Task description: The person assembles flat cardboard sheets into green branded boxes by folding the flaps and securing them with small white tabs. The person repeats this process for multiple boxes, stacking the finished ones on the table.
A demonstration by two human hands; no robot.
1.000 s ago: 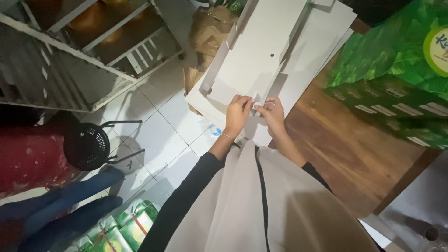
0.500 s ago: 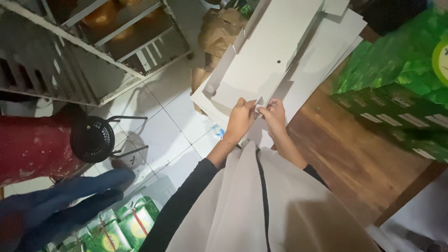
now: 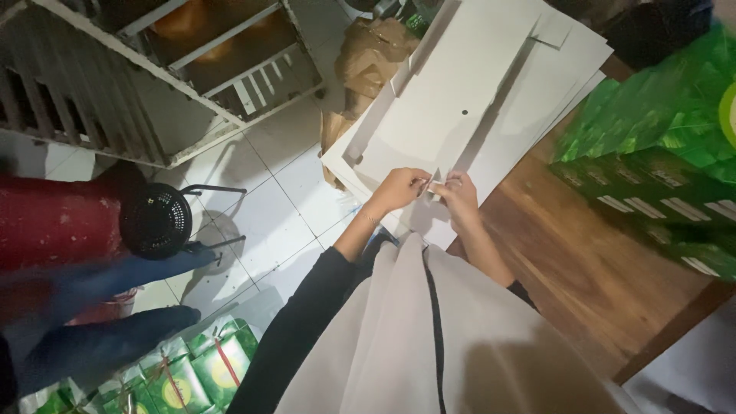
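At the far left of the frame a red blurred shape (image 3: 54,222) fills the middle edge, and below it a dark blue blurred form (image 3: 100,307) stretches across the lower left (too smeared to tell what either is). Above them, in the upper left, a white slatted rack (image 3: 115,84) stands on the pale tiled floor (image 3: 261,199). Just right of the red shape a small black fan (image 3: 156,221) sits on the tiles on its wire stand. In the lower left corner lie green packets (image 3: 192,372).

Toward the centre, crumpled brown paper (image 3: 368,61) lies at the top of the frame, beside the left edge of a stack of flat white cardboard sheets (image 3: 460,92) that runs from the middle up to the upper right. The top sheet has a small dark hole in it.

The left hand (image 3: 399,188), coming out of a black sleeve, is just left of centre with its fingers pinched on a small white flap (image 3: 435,182) at the lower edge of the stack. The right hand (image 3: 460,195) is right beside it, almost touching, its fingers clenched on the same flap from the other side. Below both hands hangs a light grey cloth (image 3: 429,345) (part of the person's clothing).

To the right, a brown wooden tabletop (image 3: 590,284) bears the sheets' lower right part, and green printed boxes (image 3: 659,169) stand along the right edge.
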